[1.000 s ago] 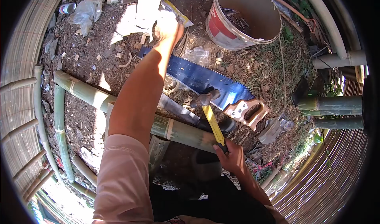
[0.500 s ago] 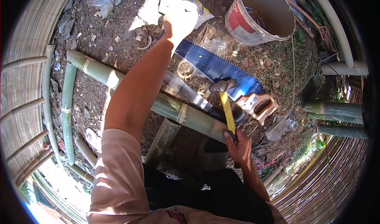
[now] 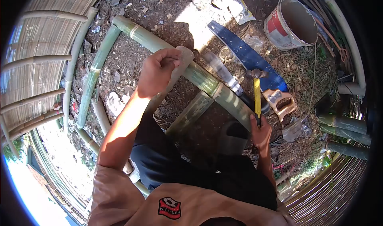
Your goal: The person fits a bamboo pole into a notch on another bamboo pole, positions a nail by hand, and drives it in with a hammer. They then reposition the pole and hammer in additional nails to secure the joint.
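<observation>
The right hand (image 3: 261,133) grips the hammer (image 3: 257,94) near the saw (image 3: 253,58), so I'd worry a loose swing could knock that or catch the left hand (image 3: 158,72), curled near the pole (image 3: 201,79) around I can't tell what, if anything.

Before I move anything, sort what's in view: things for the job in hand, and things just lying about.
Likely for the job:
Yellow-handled hammer, in the right hand
Long green bamboo pole, near the left hand
Blue-bladed, wooden-handled saw, on the ground, probably

Apparently just lying about:
White bucket with red panel
Crumpled clear plastic
</observation>
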A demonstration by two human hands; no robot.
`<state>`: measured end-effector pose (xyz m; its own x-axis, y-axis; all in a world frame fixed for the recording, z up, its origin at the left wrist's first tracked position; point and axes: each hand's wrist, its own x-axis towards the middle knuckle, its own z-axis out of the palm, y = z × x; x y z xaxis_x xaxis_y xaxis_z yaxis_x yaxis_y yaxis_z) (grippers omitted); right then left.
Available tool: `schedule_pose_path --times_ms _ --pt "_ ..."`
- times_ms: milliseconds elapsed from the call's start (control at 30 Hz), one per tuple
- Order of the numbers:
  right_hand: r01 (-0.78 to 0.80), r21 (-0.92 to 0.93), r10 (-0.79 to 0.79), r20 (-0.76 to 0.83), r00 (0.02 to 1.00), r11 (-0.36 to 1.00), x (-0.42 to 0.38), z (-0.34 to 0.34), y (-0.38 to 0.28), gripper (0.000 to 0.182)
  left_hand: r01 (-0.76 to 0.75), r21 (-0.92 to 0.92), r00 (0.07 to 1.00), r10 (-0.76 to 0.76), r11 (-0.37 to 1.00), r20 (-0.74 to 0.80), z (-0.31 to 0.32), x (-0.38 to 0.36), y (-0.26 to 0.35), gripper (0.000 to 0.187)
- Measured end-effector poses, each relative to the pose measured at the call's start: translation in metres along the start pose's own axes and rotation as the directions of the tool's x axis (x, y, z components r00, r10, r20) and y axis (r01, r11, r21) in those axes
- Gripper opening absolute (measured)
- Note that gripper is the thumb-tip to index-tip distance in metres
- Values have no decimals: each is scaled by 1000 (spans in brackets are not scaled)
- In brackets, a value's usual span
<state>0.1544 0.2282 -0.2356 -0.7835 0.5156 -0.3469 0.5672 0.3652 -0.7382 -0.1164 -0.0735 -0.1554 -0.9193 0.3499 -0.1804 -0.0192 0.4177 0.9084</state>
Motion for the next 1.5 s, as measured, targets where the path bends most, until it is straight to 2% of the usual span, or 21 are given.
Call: schedule_pose_path --times_ms 33,67,133,200,267,300,400,467,500,567,667,867,933,967,1067,1133,1200,1267,1333,1367,1500 --pt "-6 21 5 17 1000 1000 0 0 -3 32 19 134 994 -5 991 -107 6 -9 0 22" --pt "4 29 -4 17 1000 1000 0 0 -3 32 13 142 994 3 990 -113 11 -10 -5 22" --pt "76 48 -75 -23 997 996 0 2 0 32 -102 453 880 293 886 -374 22 -4 -21 17" --pt "114 55 -112 -37 993 992 1 6 9 32 -101 538 817 378 837 -435 29 15 -45 18" --pt "145 64 -141 -66 988 987 2 6 10 32 358 521 693 154 775 -704 48 30 -69 16" --pt "130 48 -127 -57 990 990 4 4 6 33 421 441 670 56 793 -740 56 32 -64 17" --pt "26 37 -25 -19 999 999 -5 0 13 36 328 425 747 44 844 -663 57 28 -59 24" --pt "-11 65 12 -6 1000 998 0 1 13 37 360 434 762 9 826 -648 43 32 -53 24" --pt "-17 67 17 2 1000 998 1 1 13 38 415 284 757 -155 865 -635 36 35 -50 24" --pt "-28 60 28 2 1000 998 2 -3 14 39 469 125 748 -318 874 -583 42 38 -50 23" --pt "-45 74 44 19 999 996 -1 -2 14 38 298 547 818 86 783 -569 57 17 -61 25" --pt "-26 31 24 64 998 999 2 -1 6 37 298 456 809 31 839 -587 44 22 -55 17" --pt "3 43 -5 57 998 999 3 -3 3 36 141 539 813 213 831 -541 25 34 -72 22" --pt "-27 42 24 86 996 999 4 -2 13 35 121 659 758 359 743 -544 16 37 -80 19" --pt "-104 45 98 109 989 994 4 -4 5 35 -15 583 739 402 812 -541 3 38 -83 14" --pt "-107 52 101 111 989 993 2 -4 -1 36 -28 502 728 362 864 -583 13 38 -78 12" --pt "-113 50 107 107 988 992 4 -4 -2 36 3 193 731 129 981 -670 27 34 -75 15" --pt "-165 88 154 121 981 982 5 -5 0 36 -40 156 728 136 987 -672 39 29 -74 17" --pt "-117 57 110 110 988 991 6 -5 -1 35 -158 -60 740 78 986 -668 50 24 -63 16" --pt "-70 40 66 94 993 997 6 -5 -2 35 -67 -145 782 -38 987 -623 55 16 -51 18" --pt "-162 12 159 130 979 987 5 -7 -6 36 17 -40 758 -39 999 -651 62 12 -38 17"
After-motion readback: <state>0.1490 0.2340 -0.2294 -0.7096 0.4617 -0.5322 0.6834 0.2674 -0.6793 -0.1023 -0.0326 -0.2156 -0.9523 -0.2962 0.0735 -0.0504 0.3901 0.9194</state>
